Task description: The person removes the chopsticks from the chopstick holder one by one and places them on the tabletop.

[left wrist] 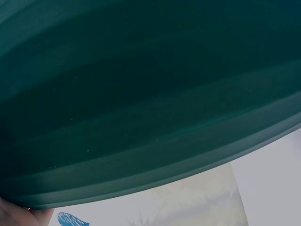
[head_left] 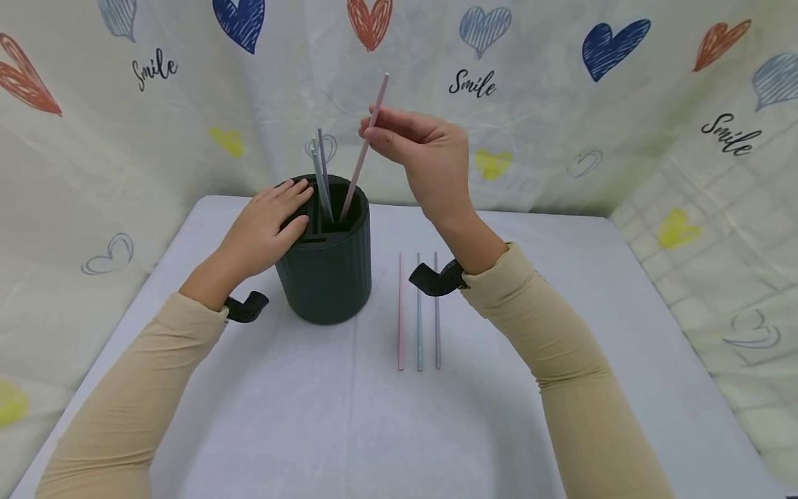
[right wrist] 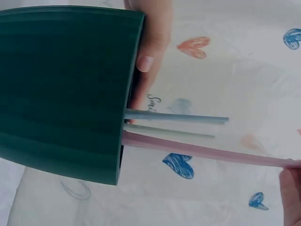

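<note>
A dark green ribbed pen holder (head_left: 327, 277) with dividers inside stands left of the middle of the table; its side fills most of the left wrist view. My left hand (head_left: 264, 225) rests across its top left part, fingers extended over the rim. With thumb and fingertips my right hand (head_left: 420, 145) pinches a slim pink straw (head_left: 359, 163) above the holder. The straw slants, its lower end inside the right compartment. Two other straws stand there too: a bluish one (right wrist: 178, 117) and a pale one (right wrist: 174, 131) in the right wrist view.
Right of the holder, a pink straw (head_left: 401, 312), a blue straw (head_left: 420, 333) and a purple straw (head_left: 438, 326) lie side by side on the white table (head_left: 280, 430). A curtain (head_left: 530, 138) printed with hearts hangs behind. Black mounts (head_left: 436, 278) sit at both wrists.
</note>
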Action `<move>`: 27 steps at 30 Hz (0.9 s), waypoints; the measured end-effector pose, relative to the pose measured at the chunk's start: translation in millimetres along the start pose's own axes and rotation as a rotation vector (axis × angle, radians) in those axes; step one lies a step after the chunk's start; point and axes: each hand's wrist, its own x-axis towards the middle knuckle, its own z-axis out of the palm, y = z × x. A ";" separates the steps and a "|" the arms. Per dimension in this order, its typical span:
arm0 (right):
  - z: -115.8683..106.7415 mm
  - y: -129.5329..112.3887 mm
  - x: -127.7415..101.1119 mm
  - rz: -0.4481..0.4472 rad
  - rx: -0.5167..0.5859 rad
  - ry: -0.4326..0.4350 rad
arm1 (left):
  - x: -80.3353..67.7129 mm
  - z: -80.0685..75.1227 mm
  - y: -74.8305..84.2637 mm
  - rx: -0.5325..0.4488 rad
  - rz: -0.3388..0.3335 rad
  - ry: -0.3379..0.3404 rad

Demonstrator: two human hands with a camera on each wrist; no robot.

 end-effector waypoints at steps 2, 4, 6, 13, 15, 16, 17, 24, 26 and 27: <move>-1.4 -5.2 1.4 -0.052 0.035 0.033 | -0.5 -0.2 -0.5 -0.001 -0.001 0.003; -3.7 -9.9 3.0 -0.115 0.053 0.069 | -1.3 -0.4 -1.2 -0.001 -0.006 0.005; -6.8 -14.8 4.7 -0.163 0.067 0.112 | -2.0 -0.6 -1.6 0.001 -0.010 0.005; -23.4 -34.0 6.5 -0.204 0.158 0.226 | -1.3 -1.0 -1.9 0.004 -0.007 0.004; -28.4 -36.9 5.2 -0.197 0.175 0.240 | -0.8 -1.4 -2.3 0.007 -0.005 0.008; -30.8 -37.4 4.3 -0.192 0.182 0.245 | -0.6 -1.7 -2.5 0.009 -0.003 0.010; -33.2 -38.3 3.3 -0.168 0.202 0.254 | -0.5 -2.0 -2.6 0.011 -0.003 0.011; -50.7 -39.0 -6.7 -0.047 0.242 0.249 | 0.8 -2.4 -1.9 0.008 0.004 0.015; -54.5 -39.4 -9.7 0.019 0.265 0.251 | 1.1 -2.4 -1.8 0.008 0.004 0.014; -56.8 -38.5 -11.7 0.032 0.254 0.240 | 1.0 -2.4 -1.7 0.008 0.004 0.013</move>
